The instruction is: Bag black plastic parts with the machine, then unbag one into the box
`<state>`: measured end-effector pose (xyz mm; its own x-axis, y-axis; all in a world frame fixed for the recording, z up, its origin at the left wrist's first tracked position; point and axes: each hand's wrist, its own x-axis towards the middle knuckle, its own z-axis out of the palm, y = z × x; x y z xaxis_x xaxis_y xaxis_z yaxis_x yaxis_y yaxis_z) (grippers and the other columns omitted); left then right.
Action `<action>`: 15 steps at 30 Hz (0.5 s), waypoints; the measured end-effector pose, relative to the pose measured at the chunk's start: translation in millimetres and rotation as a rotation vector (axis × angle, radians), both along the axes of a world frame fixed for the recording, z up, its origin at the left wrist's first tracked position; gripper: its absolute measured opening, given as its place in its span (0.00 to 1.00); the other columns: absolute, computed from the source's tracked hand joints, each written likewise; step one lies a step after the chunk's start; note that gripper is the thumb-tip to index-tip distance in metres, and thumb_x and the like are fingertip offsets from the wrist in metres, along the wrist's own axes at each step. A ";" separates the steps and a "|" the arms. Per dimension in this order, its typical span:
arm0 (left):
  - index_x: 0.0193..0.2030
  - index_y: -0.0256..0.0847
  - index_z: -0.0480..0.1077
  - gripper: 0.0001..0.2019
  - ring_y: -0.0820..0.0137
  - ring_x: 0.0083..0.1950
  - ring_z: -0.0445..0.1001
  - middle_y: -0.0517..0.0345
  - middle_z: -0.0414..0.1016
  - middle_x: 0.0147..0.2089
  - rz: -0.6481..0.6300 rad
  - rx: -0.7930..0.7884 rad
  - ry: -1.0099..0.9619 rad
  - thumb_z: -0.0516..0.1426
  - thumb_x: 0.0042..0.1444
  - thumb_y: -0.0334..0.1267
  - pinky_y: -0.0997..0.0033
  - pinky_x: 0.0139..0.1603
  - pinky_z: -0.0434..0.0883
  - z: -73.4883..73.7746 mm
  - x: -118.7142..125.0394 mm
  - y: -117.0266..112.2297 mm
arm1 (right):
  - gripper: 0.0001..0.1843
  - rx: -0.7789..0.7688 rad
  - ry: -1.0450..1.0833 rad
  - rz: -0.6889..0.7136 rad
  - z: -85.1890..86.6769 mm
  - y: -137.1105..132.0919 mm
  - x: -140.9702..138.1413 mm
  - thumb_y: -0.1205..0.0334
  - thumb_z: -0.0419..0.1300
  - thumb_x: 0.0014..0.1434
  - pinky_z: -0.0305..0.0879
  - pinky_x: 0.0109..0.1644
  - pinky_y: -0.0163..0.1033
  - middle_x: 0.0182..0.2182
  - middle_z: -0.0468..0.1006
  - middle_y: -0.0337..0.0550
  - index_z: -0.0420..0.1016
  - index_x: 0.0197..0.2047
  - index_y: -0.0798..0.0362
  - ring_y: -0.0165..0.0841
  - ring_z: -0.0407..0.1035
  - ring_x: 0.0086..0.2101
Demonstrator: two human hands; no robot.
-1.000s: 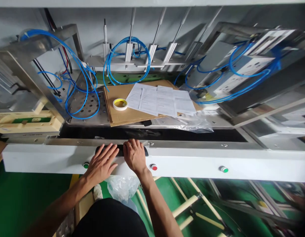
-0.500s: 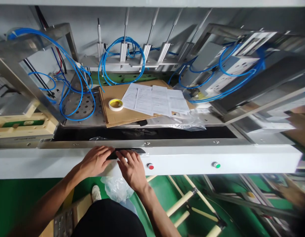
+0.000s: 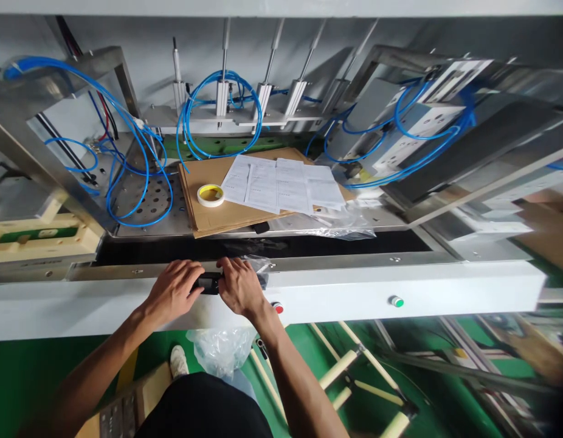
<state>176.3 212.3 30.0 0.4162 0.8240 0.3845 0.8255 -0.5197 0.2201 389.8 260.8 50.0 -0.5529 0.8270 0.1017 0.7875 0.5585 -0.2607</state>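
Note:
A dark, elongated black part lies across the front edge of the white machine panel. My left hand grips its left end, fingers curled over the top and thumb in front. Around its right portion, my right hand is closed, hiding much of the part. A piece of clear plastic film shows just beyond the right hand, beside the part's right end. What kind of part this is I cannot make out.
Behind the dark slot lie cardboard sheets with a tape roll and papers. Blue tubing loops about. A red button sits close to my right wrist; a green button is farther right.
My right hand has moved up and closed more around the black part. The part has shifted, its near side now showing between my hands. Clear film now stands up beside the right hand.

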 end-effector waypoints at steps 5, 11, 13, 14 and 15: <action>0.56 0.38 0.71 0.17 0.51 0.58 0.77 0.39 0.78 0.61 -0.018 0.046 0.063 0.64 0.66 0.43 0.49 0.60 0.75 -23.4 0.9 -3.8 | 0.09 0.015 -0.023 -0.050 -10.7 6.1 -6.3 0.68 0.55 0.65 0.61 0.47 0.45 0.40 0.82 0.51 0.76 0.43 0.52 0.43 0.71 0.42; 0.55 0.39 0.72 0.17 0.52 0.57 0.77 0.42 0.78 0.58 -0.059 -0.050 0.081 0.67 0.61 0.35 0.51 0.59 0.77 -26.4 -2.7 0.2 | 0.11 0.122 0.042 -0.114 -15.9 -12.5 1.7 0.65 0.56 0.68 0.63 0.54 0.50 0.54 0.79 0.57 0.78 0.49 0.53 0.48 0.68 0.51; 0.54 0.39 0.73 0.16 0.52 0.57 0.77 0.42 0.78 0.58 -0.090 -0.071 0.068 0.66 0.61 0.34 0.51 0.60 0.77 -20.9 -5.0 2.8 | 0.16 0.227 0.212 -0.196 -23.7 -32.3 8.0 0.66 0.53 0.69 0.64 0.56 0.50 0.54 0.79 0.56 0.76 0.56 0.54 0.46 0.69 0.51; 0.55 0.39 0.73 0.15 0.52 0.58 0.77 0.41 0.78 0.58 -0.111 -0.077 0.051 0.65 0.62 0.35 0.51 0.60 0.77 -17.5 -6.5 4.6 | 0.16 0.275 0.321 -0.249 -29.4 -44.7 11.1 0.67 0.53 0.70 0.65 0.55 0.50 0.52 0.79 0.55 0.75 0.57 0.53 0.45 0.70 0.50; 0.55 0.39 0.73 0.14 0.52 0.58 0.77 0.41 0.77 0.59 -0.134 -0.082 0.031 0.63 0.63 0.35 0.52 0.60 0.77 -13.8 -8.2 6.8 | 0.15 0.304 0.431 -0.304 -35.9 -57.8 13.6 0.66 0.52 0.71 0.66 0.53 0.49 0.49 0.80 0.54 0.75 0.57 0.52 0.43 0.70 0.48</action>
<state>168.2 219.1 16.3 0.5346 0.7888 0.3033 0.7573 -0.6065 0.2424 403.4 203.0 14.2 -0.1530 0.8401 0.5204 0.7827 0.4245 -0.4552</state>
